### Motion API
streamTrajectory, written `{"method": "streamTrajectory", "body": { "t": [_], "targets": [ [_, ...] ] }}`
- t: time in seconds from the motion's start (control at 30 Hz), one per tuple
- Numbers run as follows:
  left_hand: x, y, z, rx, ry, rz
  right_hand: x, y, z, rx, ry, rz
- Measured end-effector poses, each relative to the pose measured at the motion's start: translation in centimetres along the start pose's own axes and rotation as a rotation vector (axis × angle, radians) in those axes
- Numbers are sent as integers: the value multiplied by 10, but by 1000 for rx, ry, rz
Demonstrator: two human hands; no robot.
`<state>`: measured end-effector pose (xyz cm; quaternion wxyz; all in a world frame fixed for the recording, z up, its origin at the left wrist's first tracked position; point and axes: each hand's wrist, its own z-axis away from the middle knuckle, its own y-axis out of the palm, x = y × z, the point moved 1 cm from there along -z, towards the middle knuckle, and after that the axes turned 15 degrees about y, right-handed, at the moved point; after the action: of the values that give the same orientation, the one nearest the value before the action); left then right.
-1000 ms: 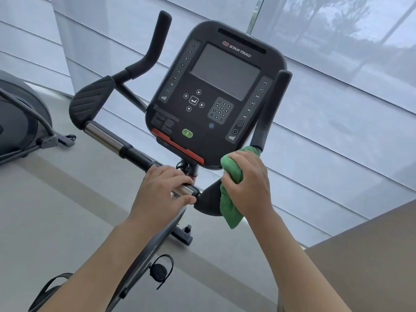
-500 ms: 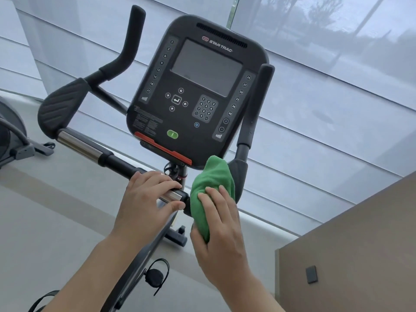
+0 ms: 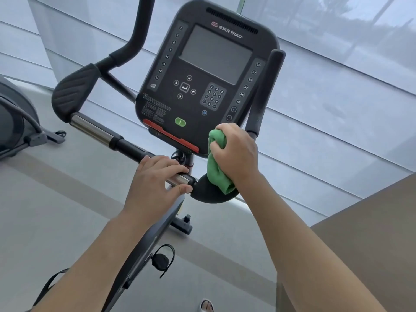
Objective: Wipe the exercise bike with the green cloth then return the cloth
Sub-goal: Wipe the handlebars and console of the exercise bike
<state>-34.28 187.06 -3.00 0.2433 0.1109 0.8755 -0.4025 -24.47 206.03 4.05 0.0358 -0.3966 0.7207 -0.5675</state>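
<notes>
Right hand (image 3: pixel 236 154) is curled tight round the bunched green cloth (image 3: pixel 217 167), pressing it where the right handlebar grip (image 3: pixel 265 91) meets the black elbow pad (image 3: pixel 209 194), just below the Star Trac console (image 3: pixel 209 70). Left hand (image 3: pixel 155 183) wraps the chrome handlebar section (image 3: pixel 179 180), fingers over, thumb beneath.

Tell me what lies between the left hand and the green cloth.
In the head view, the handlebar's metal end and black elbow pad separate left hand from green cloth.
</notes>
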Motion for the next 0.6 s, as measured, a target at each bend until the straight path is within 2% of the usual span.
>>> {"method": "streamTrajectory", "body": {
  "t": [0.13,0.3,0.43,0.6],
  "targets": [
    [0,0,0,0,2,1,0,-2,39,-25,-73,-52],
    [3,1,0,-13,21,7,-4,-14,86,-23,-72,-143],
    [6,4,0,-20,26,5,-25,-15,130,-5,-179,-165],
    [5,4,0,-14,14,7,-39,-16,88,-85,-277,-107]
  ]
}}
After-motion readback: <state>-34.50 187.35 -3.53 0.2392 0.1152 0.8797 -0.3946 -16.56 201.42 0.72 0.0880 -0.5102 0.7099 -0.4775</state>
